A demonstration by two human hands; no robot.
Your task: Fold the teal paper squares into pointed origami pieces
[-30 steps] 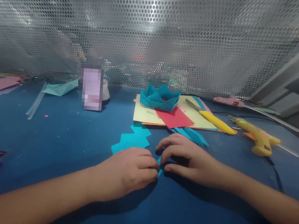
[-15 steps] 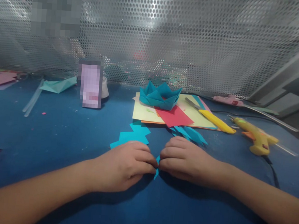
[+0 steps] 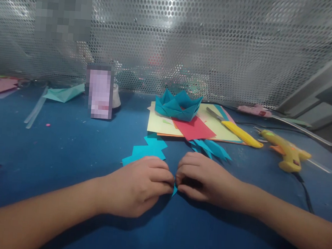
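A small blue paper piece (image 3: 174, 191) shows between my two hands, low over the blue table. My left hand (image 3: 141, 185) has its fingers pressed together on the paper's left side. On the other side, my right hand (image 3: 204, 180) is curled with its fingertips at the paper; most of the piece is hidden by the fingers. Flat blue paper squares (image 3: 148, 152) lie just beyond my left hand. Folded blue paper pieces (image 3: 210, 147) rest beyond my right hand.
Behind are a blue folded paper crown (image 3: 178, 106), a red sheet (image 3: 195, 129), yellow sheets (image 3: 160, 126) and a yellow cutter (image 3: 242, 134). A yellow glue gun (image 3: 287, 152) lies right. A blurred upright phone-like object (image 3: 100, 93) and teal folded paper (image 3: 64, 94) stand left.
My right hand's fingers have curled and shifted, opening a gap between thumb and index finger. Less of the small blue piece shows. My left hand has barely moved.
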